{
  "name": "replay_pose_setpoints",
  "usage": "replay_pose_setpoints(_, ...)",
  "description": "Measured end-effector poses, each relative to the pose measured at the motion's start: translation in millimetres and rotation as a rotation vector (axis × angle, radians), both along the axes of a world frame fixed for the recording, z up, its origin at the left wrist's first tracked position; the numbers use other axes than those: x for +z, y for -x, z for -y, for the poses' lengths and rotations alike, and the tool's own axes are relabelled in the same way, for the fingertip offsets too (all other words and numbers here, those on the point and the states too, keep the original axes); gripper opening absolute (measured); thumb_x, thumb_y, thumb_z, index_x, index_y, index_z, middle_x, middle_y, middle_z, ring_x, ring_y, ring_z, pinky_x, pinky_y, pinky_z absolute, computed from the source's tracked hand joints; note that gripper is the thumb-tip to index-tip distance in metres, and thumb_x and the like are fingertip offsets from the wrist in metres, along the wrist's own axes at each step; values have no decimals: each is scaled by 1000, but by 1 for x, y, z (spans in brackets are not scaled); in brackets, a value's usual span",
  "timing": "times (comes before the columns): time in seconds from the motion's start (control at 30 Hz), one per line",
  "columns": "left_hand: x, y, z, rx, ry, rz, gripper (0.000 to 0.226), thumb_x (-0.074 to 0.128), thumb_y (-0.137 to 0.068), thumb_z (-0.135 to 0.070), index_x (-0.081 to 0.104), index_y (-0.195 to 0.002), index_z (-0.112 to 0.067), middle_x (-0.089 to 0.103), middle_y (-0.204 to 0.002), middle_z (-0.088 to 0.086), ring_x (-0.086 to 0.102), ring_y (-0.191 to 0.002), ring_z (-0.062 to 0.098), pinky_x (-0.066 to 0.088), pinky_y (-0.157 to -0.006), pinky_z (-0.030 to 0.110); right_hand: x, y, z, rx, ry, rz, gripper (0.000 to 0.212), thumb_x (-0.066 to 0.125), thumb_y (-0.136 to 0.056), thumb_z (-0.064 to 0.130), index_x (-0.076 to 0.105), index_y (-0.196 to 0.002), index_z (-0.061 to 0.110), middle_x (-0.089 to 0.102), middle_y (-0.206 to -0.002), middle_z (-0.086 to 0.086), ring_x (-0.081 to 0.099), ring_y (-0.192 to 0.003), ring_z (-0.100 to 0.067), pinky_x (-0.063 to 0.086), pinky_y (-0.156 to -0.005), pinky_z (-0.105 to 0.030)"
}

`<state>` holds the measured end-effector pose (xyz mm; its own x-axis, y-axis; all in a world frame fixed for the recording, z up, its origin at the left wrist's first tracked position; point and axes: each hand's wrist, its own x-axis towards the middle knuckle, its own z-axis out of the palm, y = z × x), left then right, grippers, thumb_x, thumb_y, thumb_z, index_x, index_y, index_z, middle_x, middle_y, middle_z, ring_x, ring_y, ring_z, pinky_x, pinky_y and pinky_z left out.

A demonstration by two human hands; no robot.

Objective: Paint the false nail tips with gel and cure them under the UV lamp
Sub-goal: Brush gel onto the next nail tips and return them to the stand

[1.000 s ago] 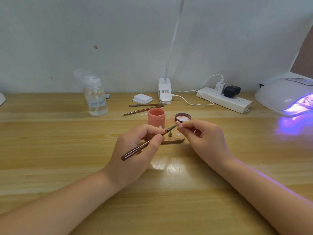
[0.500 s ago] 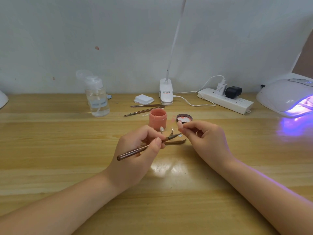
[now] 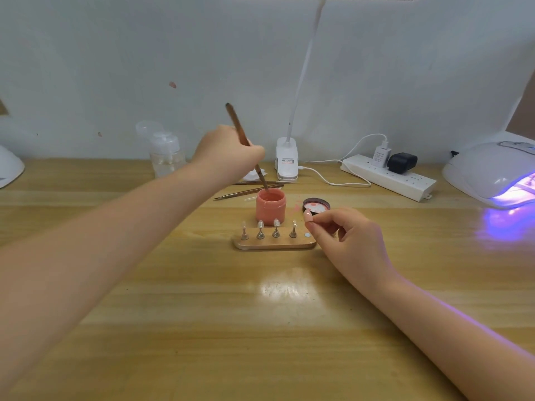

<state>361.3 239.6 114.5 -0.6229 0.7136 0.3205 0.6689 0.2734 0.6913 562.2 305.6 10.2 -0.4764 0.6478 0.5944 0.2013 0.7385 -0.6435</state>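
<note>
Pale plaster wall [image 3: 115,68] backs a wooden bench [image 3: 260,328] lit from above. Left hand [image 3: 228,157], reaching forward, has its grip closed round a brush [image 3: 246,146], the handle slanting up and away to the left above the knuckles and the tip dipped into the open pink gel jar [image 3: 271,206] just below the grip. Right hand [image 3: 347,235] pinches one nail tip [image 3: 308,216] between thumb and forefinger, the remaining fingers curled; the tip is pink and held just above the right end of the stand [image 3: 275,244]. Left of this grip, four further tips [image 3: 276,222] sit upright on metal pegs along the stand, apart from one another, directly in front of the jar; a vacant round spot lies at the stand's right end, just beside the fingers. Just behind the right grip lies the jar lid [image 3: 316,204], inner face up, smeared pink. Behind the jar, beneath the left hand, two spare tools [image 3: 246,192] lie flat, touching a white pad [image 3: 252,175]. Left of the left grip stands a clear pump bottle [image 3: 165,153]. Right of it: a clip lamp [image 3: 287,160], a power strip [image 3: 388,178] with two plugs, and, far right, the UV lamp [image 3: 492,169], casting violet light on the bench.
</note>
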Motion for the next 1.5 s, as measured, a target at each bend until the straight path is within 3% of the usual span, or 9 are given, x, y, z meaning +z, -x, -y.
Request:
replay_pose_setpoints(0.13,-3,-2,-24,-38,219,-21,28,59,-85,-19,68,-101,3,67,-93,16,53,-76,22,41,-67,35,-1,0,0,-22,14,26,5,75,-82,13,73,-79,16,66,-78,3,56,-70,-7,37,-61,-9)
replay_pose_setpoints(0.3,-11,-8,-28,-79,357,-2,9,60,-84,-15,61,-80,-7,49,-72,5,45,-65,19,34,-57,31,-3,0,-1,-87,18,96,3,73,-84,18,72,-83,20,66,-87,8,60,-70,-3,39,-62,-14)
replay_pose_setpoints(0.43,-11,2,-24,-43,152,188,12,60,-84,-13,68,-77,-6,65,-70,1,57,-74,20,50,-71,34,-3,1,-1,-74,6,98,2,72,-85,16,73,-87,17,67,-91,4,60,-71,-1,45,-65,-17)
replay_pose_setpoints(0.6,-12,20,-7,40,-118,462,10,61,-81,-10,67,-74,-7,61,-46,-5,45,-46,10,37,-44,17,-3,2,-1,-5,14,117,2,73,-84,10,73,-85,11,65,-98,0,63,-73,-7,46,-66,-10)
replay_pose_setpoints(0.77,-29,33,6,81,-150,656,10,61,-83,-9,66,-76,-5,62,-46,-4,42,-38,6,36,-39,14,-1,3,2,37,-6,103,3,74,-83,9,74,-84,6,65,-99,-1,65,-72,-9,48,-67,-10)
replay_pose_setpoints(1.07,-36,35,32,64,-377,747,7,66,-86,-12,70,-87,-6,68,-59,-2,53,-48,5,45,-46,16,1,1,3,9,-40,119,4,72,-85,13,73,-84,9,64,-84,3,56,-73,-1,39,-63,-7)
replay_pose_setpoints(1.17,-43,15,46,-117,-474,659,4,71,-86,-13,73,-85,-11,74,-72,4,64,-58,9,51,-53,19,2,0,2,-10,-43,106,4,72,-85,12,73,-83,9,64,-70,7,55,-69,2,37,-63,-8)
replay_pose_setpoints(1.33,-64,-25,69,-302,-506,365,9,71,-81,-21,76,-85,-26,75,-78,-1,69,-66,14,57,-60,26,1,-1,1,-13,0,83,2,73,-84,14,74,-85,13,67,-71,6,57,-67,1,41,-60,-11)
replay_pose_setpoints(1.5,-82,-47,78,-446,-442,69,14,65,-86,-15,70,-95,-26,71,-82,-16,67,-72,3,48,-62,11,-1,-1,1,-18,-14,73,3,74,-84,15,75,-86,13,68,-73,4,59,-68,-3,43,-61,-13)
